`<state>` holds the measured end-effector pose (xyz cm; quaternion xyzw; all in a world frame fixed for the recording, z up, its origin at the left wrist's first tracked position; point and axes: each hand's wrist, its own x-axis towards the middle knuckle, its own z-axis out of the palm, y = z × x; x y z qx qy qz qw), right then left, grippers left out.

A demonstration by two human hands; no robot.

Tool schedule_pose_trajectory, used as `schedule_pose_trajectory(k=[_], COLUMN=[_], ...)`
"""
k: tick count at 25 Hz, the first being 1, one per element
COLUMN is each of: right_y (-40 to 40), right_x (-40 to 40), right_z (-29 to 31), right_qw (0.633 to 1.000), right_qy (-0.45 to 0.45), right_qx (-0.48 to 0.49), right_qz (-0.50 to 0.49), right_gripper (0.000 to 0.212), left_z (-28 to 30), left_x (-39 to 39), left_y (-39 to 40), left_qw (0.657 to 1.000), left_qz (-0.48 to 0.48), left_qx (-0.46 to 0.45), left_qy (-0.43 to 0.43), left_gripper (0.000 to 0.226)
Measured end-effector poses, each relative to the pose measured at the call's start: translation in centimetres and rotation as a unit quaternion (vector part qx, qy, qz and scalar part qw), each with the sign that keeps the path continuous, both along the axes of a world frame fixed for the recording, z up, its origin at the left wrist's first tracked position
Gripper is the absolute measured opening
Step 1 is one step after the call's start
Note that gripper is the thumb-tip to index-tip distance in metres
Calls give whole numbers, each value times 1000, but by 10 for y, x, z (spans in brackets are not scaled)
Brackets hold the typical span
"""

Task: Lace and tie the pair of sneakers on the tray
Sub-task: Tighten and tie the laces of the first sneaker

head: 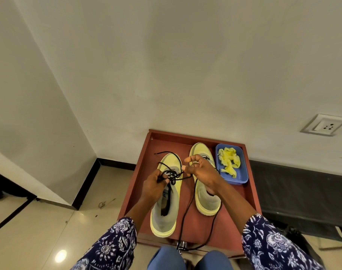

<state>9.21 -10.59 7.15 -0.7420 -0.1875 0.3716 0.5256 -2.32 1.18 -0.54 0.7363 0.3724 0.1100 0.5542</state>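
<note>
Two yellow sneakers stand side by side on a reddish-brown tray (pixel 250 191), toes pointing away from me. A black lace (pixel 171 175) is tangled over the throat of the left sneaker (pixel 167 211). My left hand (pixel 156 184) pinches a loop of that lace at the sneaker's left side. My right hand (pixel 201 172) hovers over the right sneaker (pixel 207 199) and pinches the other strand of the same lace. A second black lace (pixel 183 217) trails from the right sneaker down to the tray's front edge.
A blue plastic tub (pixel 242 180) with crumpled yellow laces sits in the tray's far right corner. The tray stands against a white wall with a socket (pixel 323 124) to the right. A dark bench (pixel 302 193) lies right of the tray; tiled floor lies left.
</note>
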Motion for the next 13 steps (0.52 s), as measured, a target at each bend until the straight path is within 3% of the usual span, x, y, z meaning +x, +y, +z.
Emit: schedule_pose_trajectory(k=[4,13], right_y=[4,7], right_x=[-1,-8], right_z=[6,32], right_qw=[999,1000], right_qy=[23,-15], right_qx=[40,7], right_qz=[-10,9], right_gripper=[17,22], left_z=[-1,0], left_x=[0,1], left_y=[0,0], left_qw=[1000,1000], left_qz=[2,11], left_qx=[-4,-2], left_qy=[-1,9], left_gripper=[14,20])
